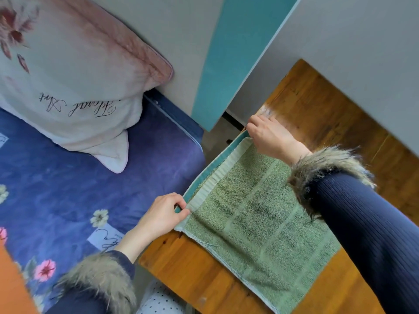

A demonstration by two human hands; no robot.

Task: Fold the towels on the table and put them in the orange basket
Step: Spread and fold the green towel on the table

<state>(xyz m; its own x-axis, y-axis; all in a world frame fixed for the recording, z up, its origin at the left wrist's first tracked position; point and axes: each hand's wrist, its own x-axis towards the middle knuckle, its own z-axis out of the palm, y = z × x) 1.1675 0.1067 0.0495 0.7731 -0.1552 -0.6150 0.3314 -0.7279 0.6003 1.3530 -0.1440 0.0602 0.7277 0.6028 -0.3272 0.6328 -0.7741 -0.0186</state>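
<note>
A light green towel lies flat on the wooden table, folded over on itself. A teal towel shows as a strip under its left edge. My left hand pinches the near corner of the green towel's pale hem. At the far corner of the same hem, my right hand grips the edge. An orange surface at the lower left edge may be the basket; too little of it shows to tell.
A bed with a blue flowered cover lies left of the table, with a pink and white pillow on it. A grey and teal wall rises behind. Fur cuffs cover both wrists.
</note>
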